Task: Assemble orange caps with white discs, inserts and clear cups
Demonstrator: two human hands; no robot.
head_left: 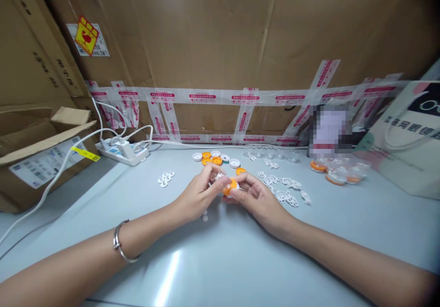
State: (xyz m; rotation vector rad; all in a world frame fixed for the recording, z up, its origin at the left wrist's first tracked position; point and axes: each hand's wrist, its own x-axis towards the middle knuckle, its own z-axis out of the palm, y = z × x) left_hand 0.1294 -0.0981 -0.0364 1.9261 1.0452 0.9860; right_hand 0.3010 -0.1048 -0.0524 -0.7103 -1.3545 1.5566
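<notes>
My left hand point(201, 192) and my right hand point(256, 197) meet over the middle of the grey table point(220, 261). Together they pinch a small orange cap point(229, 187) with a white and clear part against it. The left fingers close on the clear piece, the right fingers on the orange side. A silver bangle point(120, 245) sits on my left wrist. Just behind the hands lie several orange and white caps point(216, 158).
Several white flat plastic pieces point(287, 190) are scattered to the right, a small cluster point(165, 178) to the left. Clear cups and finished orange-based items point(338, 172) stand at the back right. A power strip point(122, 153) with cables lies at the back left, beside cardboard boxes point(41, 156).
</notes>
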